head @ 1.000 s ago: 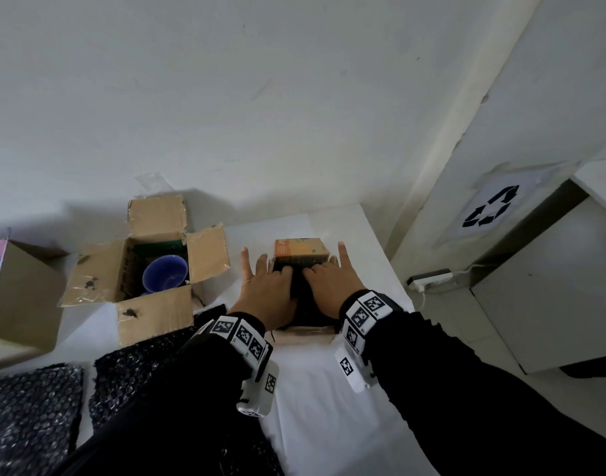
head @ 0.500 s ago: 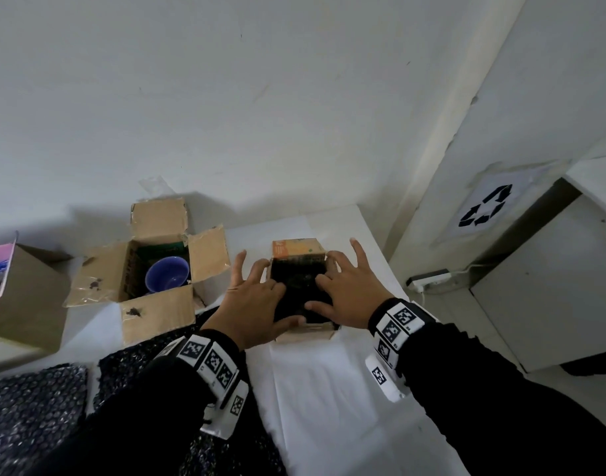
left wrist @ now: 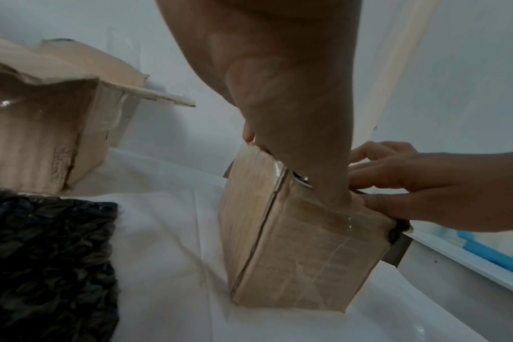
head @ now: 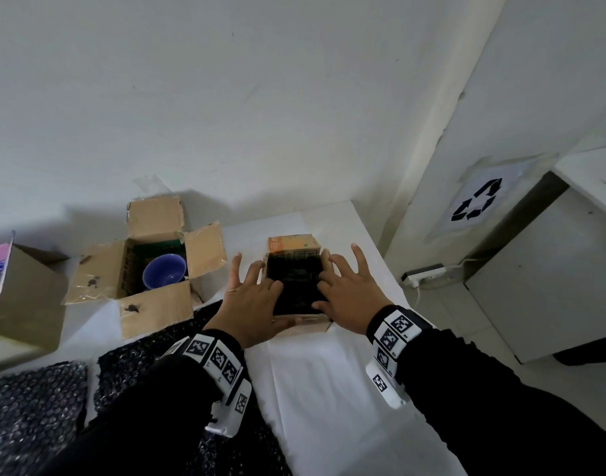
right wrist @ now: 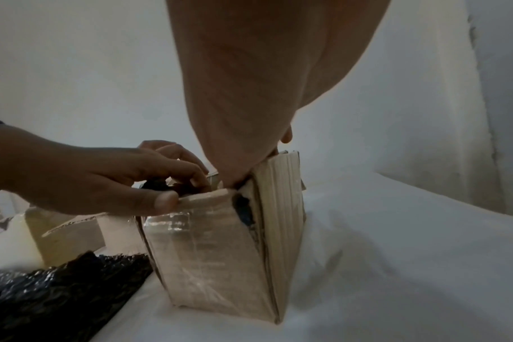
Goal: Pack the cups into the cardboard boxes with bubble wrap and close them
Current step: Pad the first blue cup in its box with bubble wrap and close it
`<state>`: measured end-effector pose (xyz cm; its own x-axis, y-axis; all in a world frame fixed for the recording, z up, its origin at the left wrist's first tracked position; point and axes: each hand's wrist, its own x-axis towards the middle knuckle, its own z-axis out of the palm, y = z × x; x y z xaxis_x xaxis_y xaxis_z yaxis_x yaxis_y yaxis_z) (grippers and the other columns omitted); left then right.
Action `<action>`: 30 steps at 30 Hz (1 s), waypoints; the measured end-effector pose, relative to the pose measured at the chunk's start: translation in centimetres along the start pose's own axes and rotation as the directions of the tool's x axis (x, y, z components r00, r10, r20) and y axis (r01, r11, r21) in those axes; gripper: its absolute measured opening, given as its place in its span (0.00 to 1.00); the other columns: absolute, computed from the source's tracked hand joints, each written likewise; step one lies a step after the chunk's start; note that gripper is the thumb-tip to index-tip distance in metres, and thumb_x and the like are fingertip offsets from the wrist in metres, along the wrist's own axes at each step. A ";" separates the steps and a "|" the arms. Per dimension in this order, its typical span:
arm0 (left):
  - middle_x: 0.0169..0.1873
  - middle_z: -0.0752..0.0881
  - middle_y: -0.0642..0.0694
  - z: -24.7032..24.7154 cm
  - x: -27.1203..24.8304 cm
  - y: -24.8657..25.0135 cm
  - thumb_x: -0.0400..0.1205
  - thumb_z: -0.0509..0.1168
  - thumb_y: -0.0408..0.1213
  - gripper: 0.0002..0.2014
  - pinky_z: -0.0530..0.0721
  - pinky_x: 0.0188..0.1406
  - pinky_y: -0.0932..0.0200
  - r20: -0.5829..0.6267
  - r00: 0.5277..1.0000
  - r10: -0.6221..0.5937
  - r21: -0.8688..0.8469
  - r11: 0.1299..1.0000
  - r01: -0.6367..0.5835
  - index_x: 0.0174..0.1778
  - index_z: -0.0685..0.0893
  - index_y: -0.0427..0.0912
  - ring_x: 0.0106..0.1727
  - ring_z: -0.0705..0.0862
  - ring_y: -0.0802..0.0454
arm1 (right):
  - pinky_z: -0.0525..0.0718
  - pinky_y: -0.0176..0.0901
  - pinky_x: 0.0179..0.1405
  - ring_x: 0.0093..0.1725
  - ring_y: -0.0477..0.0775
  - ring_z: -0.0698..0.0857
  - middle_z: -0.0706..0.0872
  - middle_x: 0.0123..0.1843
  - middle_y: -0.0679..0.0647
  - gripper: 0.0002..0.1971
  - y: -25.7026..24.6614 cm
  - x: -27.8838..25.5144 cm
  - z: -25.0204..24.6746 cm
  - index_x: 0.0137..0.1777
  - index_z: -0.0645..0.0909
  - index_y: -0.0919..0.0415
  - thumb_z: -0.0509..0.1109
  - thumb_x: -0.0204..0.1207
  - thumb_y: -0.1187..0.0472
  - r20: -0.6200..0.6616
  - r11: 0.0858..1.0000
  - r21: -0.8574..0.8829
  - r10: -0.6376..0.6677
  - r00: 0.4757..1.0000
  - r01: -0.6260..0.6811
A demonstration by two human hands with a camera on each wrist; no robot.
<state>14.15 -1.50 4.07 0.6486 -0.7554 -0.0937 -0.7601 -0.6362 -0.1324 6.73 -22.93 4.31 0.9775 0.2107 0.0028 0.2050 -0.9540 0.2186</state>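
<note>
Fingers [head: 238,269] of the left hand [head: 250,304] are spread and straight, resting on the black bubble wrap [head: 294,286] inside the small cardboard box [left wrist: 293,254]. Right hand [head: 349,297] fingers likewise spread, pressing the wrap from 3 o'clock. At 9 o'clock on the desk [head: 329,389] stands an open box [head: 150,304] containing a blue cup [head: 164,274].

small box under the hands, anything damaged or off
Yes: the small box has a split near-right corner, and black bubble wrap pokes out through the gap, so that corner looks torn open.
</note>
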 end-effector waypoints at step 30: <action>0.34 0.88 0.56 1.0 -3.4 1.4 0.71 0.76 0.52 0.13 0.61 0.71 0.28 -0.289 0.957 -0.001 -0.022 1.000 -0.006 0.42 0.83 0.51 0.61 0.82 0.44 | 0.59 0.67 0.75 0.56 0.53 0.80 0.85 0.38 0.43 0.10 -2.0 -2.9 1.5 0.50 0.81 0.51 0.63 0.72 0.54 -0.257 0.964 0.202 -0.119 0.959 0.173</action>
<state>10.91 0.36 3.21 0.6096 -0.7681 0.1960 -0.7647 -0.6349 -0.1097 3.56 -21.95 2.45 0.9007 0.3700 0.2276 0.3769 -0.9261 0.0139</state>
